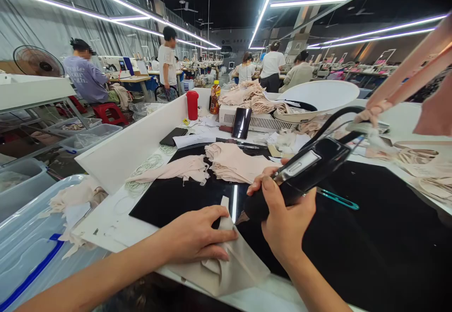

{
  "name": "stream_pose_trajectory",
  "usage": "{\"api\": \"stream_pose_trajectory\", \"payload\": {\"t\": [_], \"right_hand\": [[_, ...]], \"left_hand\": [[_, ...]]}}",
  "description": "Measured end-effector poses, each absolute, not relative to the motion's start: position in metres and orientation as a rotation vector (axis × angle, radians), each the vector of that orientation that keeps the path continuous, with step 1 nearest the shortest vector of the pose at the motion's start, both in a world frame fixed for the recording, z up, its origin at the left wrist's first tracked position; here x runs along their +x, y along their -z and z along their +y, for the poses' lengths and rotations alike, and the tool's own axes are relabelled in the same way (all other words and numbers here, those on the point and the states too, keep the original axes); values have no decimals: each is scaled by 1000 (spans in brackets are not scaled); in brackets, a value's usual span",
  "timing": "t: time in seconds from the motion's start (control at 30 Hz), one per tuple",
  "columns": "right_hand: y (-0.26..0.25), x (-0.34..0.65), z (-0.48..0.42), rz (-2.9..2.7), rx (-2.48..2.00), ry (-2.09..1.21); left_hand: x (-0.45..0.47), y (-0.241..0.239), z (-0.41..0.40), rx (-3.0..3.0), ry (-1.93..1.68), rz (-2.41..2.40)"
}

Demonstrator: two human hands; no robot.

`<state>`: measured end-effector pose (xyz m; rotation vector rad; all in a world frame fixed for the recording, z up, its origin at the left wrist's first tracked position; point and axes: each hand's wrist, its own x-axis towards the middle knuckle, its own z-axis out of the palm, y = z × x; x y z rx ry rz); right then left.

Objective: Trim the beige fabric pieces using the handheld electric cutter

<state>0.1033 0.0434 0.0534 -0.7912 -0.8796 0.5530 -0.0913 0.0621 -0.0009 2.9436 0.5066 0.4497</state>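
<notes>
My left hand (196,236) lies on a beige fabric piece (226,262) at the front edge of the black mat (370,236), fingers curled and pressing the cloth down. My right hand (284,218) is wrapped around the handle of a black handheld tool (303,168) with a cable, its lower end just above the fabric's upper tip. A stack of beige fabric pieces (235,161) lies further back on the mat.
A white partition wall (130,145) borders the table on the left, with clear plastic bins (24,241) beyond it. A red bottle (192,105), a phone (242,123), a white basket (257,121) and teal tweezers (337,199) sit on the table. Other workers are in the background.
</notes>
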Motion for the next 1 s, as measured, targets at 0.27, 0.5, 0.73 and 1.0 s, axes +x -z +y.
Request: {"api": "stream_pose_trajectory", "payload": {"t": [0.27, 0.5, 0.73, 1.0], "right_hand": [[-52, 101, 52, -898, -775, -555], [-50, 100, 58, -903, -772, -546], [-52, 102, 61, -907, -776, -533], [-50, 101, 70, -895, -778, -521]], "left_hand": [[-90, 1, 62, 2923, -447, 520], [-89, -2, 61, 2921, -415, 551], [-88, -1, 61, 2913, -434, 555], [-89, 1, 61, 2901, -463, 565]]}}
